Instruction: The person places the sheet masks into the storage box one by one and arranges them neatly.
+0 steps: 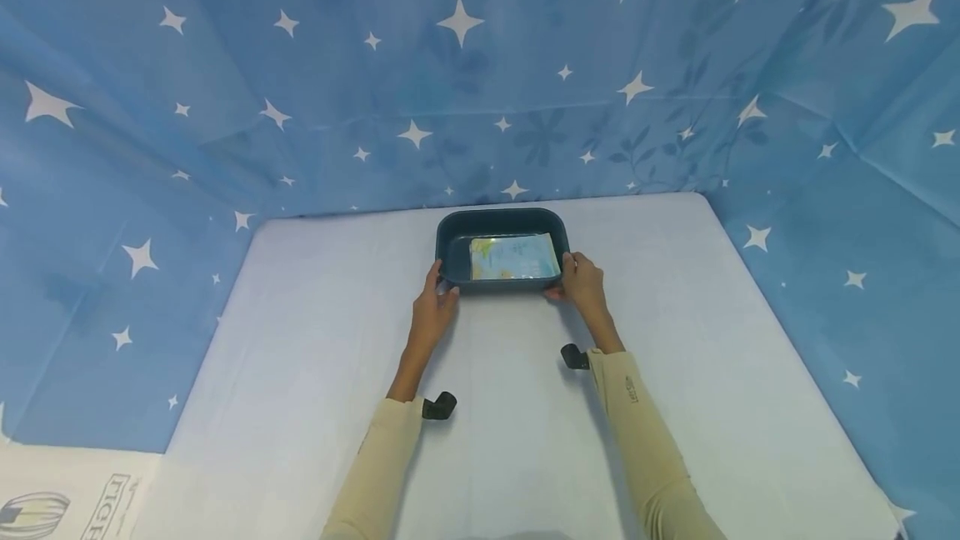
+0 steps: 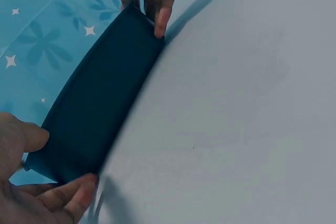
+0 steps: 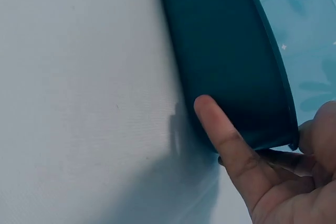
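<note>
A dark teal rectangular tray [image 1: 502,285] with rounded corners is near the far edge of the table, and both hands hold it by its ends. Inside it lies a flat, glossy light-blue packet [image 1: 514,257] with yellow-green at its left side. My left hand [image 1: 431,312] grips the near left corner, thumb at the rim and fingers low on the end in the left wrist view. At the opposite end my right hand [image 1: 587,284] grips the near right corner; one finger [image 3: 215,121] lies along the outer front wall [image 3: 226,51]. The wrist views hide the tray's inside.
The table [image 1: 315,340] has a white cover. Blue curtains [image 1: 420,73] with white stars rise behind it and along both sides. A printed white panel [image 1: 67,494] shows at the lower left. A small black device sticks out from each sleeve cuff.
</note>
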`<state>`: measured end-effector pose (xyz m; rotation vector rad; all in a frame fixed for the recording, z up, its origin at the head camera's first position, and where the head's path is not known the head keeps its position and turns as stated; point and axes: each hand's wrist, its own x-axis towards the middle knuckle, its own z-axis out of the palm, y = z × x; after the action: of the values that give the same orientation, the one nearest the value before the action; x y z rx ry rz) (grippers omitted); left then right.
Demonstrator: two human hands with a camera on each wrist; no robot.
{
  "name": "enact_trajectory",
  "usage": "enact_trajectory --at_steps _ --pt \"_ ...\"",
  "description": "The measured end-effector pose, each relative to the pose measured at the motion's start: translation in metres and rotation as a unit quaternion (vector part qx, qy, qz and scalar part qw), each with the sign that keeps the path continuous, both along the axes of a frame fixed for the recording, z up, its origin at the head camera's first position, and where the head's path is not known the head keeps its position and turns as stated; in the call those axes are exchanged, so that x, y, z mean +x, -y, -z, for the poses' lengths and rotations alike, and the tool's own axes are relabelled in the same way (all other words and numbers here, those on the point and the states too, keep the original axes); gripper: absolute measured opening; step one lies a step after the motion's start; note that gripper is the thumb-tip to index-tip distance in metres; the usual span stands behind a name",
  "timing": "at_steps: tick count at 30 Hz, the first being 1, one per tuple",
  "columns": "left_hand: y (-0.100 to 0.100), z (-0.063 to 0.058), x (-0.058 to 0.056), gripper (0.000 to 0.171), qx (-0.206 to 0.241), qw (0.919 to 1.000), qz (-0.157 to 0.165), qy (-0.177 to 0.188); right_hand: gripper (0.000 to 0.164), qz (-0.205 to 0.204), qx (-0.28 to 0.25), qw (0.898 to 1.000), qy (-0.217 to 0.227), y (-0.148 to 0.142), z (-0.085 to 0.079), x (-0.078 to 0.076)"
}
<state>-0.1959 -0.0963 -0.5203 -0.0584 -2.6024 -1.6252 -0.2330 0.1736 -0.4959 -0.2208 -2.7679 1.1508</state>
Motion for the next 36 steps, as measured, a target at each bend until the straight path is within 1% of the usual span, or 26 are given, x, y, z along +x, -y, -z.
enact_trajectory --at_steps 2,4,7,9,13,17,20,24,25,28,29,31,32,34,36 --pt "0.001 -0.001 -0.001 0.065 0.034 0.9991 -0.007 0.023 0.041 0.005 -0.006 1.000 -0.007 0.001 0.001 -0.001" --pt "0.001 0.000 -0.002 0.069 0.063 0.9965 -0.015 0.052 0.043 0.010 -0.014 1.000 -0.005 0.001 0.002 -0.003" --pt "0.002 0.002 -0.005 0.070 0.078 0.9937 -0.021 0.077 0.042 0.016 -0.030 0.999 0.005 0.002 0.002 -0.004" --pt "0.003 0.003 -0.006 0.070 0.087 0.9926 -0.023 0.081 0.042 0.014 -0.039 0.999 0.015 0.002 0.003 -0.005" --pt "0.005 0.007 -0.009 0.067 0.101 0.9919 -0.027 0.072 0.041 0.006 -0.048 0.999 0.023 0.004 0.005 -0.007" --pt "0.007 0.009 -0.010 0.067 0.117 0.9910 -0.020 0.061 0.043 0.005 -0.050 0.998 0.028 0.006 0.009 -0.009" --pt "0.008 0.010 -0.011 0.066 0.115 0.9915 -0.016 0.058 0.045 0.009 -0.060 0.998 0.033 0.007 0.012 -0.009" --pt "0.012 0.013 -0.009 0.061 0.077 0.9956 -0.018 0.051 0.050 0.024 -0.110 0.992 0.048 0.009 0.016 -0.003" --pt "0.012 0.013 -0.008 0.059 0.065 0.9967 -0.019 0.046 0.052 0.026 -0.147 0.987 0.056 0.009 0.018 -0.001" --pt "0.015 0.013 -0.001 0.053 0.023 0.9994 -0.014 0.023 0.055 0.033 -0.248 0.965 0.072 0.008 0.022 0.011" --pt "0.016 0.013 0.002 0.051 0.008 0.9999 -0.006 0.014 0.057 0.037 -0.279 0.957 0.078 0.007 0.024 0.016" --pt "0.019 0.011 0.009 0.048 -0.047 0.9987 0.018 -0.003 0.057 0.042 -0.329 0.939 0.085 0.005 0.026 0.026" --pt "0.020 0.009 0.013 0.048 -0.081 0.9961 0.035 -0.005 0.059 0.043 -0.334 0.938 0.083 0.004 0.026 0.033" --pt "0.023 0.004 0.023 0.049 -0.150 0.9865 0.065 -0.013 0.065 0.042 -0.320 0.943 0.084 0.001 0.024 0.044" --pt "0.026 -0.002 0.032 0.051 -0.219 0.9707 0.093 -0.034 0.067 0.034 -0.295 0.951 0.082 -0.001 0.021 0.055"
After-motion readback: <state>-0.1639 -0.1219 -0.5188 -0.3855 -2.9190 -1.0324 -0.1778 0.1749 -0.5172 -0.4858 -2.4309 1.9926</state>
